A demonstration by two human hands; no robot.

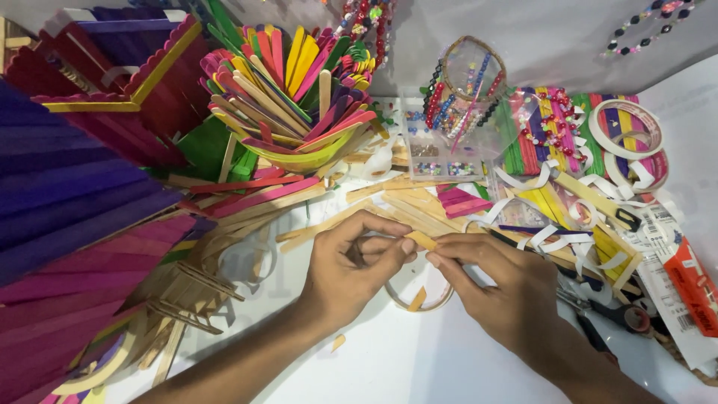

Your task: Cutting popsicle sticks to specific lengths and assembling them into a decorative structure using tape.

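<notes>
My left hand (351, 262) and my right hand (497, 284) meet over the white table (404, 359), fingertips pinching a short plain wooden stick piece (420, 240) between them. Directly below the hands lies a roll of tape (419, 298) with a small wood scrap on it. Loose plain wooden sticks (389, 198) lie just beyond my fingers.
A green bowl (299, 158) holds several coloured craft sticks. Stick-built structures in purple, pink and red (82, 194) fill the left. A clear bead box (437, 153), bead strings, tape rolls (628, 131), paper strips, a craft knife (598, 200) and scissors (621, 314) crowd the right.
</notes>
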